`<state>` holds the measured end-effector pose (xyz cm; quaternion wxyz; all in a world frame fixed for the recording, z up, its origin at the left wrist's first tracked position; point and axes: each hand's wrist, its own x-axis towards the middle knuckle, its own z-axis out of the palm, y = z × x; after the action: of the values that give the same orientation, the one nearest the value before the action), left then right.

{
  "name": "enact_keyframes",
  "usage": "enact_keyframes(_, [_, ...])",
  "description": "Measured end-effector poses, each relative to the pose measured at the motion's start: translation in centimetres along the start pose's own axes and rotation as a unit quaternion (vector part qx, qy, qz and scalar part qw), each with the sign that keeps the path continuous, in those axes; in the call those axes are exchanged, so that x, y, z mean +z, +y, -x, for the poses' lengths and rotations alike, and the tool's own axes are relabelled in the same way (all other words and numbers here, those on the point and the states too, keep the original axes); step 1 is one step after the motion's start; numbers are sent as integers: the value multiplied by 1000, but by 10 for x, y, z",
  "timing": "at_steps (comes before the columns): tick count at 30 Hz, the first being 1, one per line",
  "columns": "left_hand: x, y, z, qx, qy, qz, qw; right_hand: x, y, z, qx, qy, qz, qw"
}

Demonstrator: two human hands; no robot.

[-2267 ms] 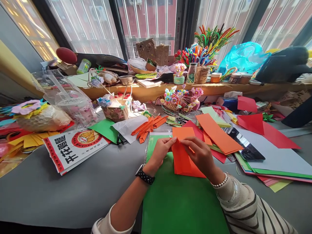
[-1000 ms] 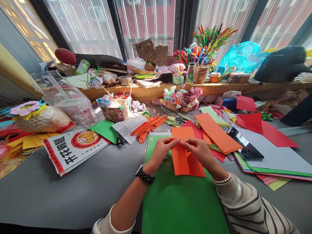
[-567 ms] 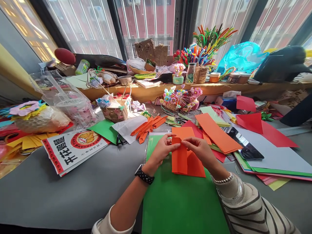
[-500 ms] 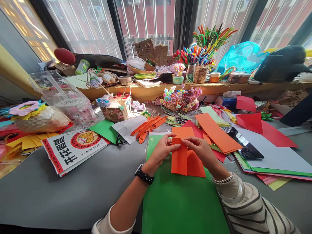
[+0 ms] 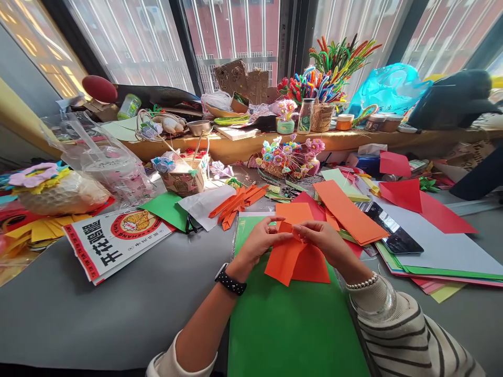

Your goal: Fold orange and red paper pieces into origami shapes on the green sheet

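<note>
An orange paper piece (image 5: 283, 257) hangs tilted between my two hands, creased lengthwise. My left hand (image 5: 264, 242) pinches its upper left edge with thumb and fingers. My right hand (image 5: 320, 238) grips the top right edge, fingertips close to those of the left. Behind and under it, more orange paper (image 5: 312, 266) rests on a green folder (image 5: 294, 330). Folded orange strips (image 5: 238, 203) lie beyond my left hand, and flat orange rectangles (image 5: 349, 212) lie beyond my right.
A printed paper bag (image 5: 118, 241) lies on the left of the grey table (image 5: 157, 314). To the right, a phone (image 5: 391, 230) rests on stacked coloured paper (image 5: 451, 256). Small baskets (image 5: 183, 180) and craft flowers (image 5: 281, 157) stand near the windowsill (image 5: 236, 146).
The held orange paper has tilted, its lower end swinging left and away from the orange paper behind it. Both hands stay nearly in place, still pinching.
</note>
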<state>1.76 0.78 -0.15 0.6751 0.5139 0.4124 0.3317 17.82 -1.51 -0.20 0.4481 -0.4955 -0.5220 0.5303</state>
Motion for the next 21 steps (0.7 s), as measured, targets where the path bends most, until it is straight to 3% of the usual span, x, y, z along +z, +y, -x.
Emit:
enact_keyframes(16, [-2, -3, -2, -18, 9, 17, 1000, -2, -2, 2, -89, 24, 166, 982])
enact_keyframes(21, [-1, -2, -1, -20, 16, -4, 1000, -1, -3, 2, -97, 19, 166, 981])
